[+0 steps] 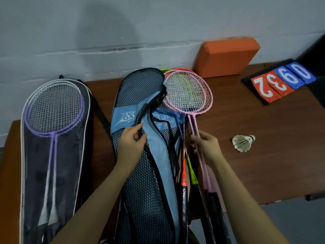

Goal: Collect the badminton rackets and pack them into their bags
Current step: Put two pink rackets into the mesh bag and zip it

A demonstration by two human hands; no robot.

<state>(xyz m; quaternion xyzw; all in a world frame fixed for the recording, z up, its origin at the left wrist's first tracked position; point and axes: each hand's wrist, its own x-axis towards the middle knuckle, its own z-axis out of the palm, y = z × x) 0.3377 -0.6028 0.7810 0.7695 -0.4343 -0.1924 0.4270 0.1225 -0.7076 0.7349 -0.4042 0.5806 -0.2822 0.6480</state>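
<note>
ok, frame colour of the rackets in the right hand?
Pink rackets, held by the right hand; head view.

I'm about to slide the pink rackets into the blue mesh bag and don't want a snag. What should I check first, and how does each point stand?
1. Left hand holds the blue mesh bag by its opening edge: ok.
2. Right hand grips the pink rackets by their shafts: ok.
3. Bag mouth open wide enough: cannot tell.
4. Pink shafts free of the orange racket and green racket: not ok, they lie bunched together.
5. Shuttlecock out of the way: ok.
</note>
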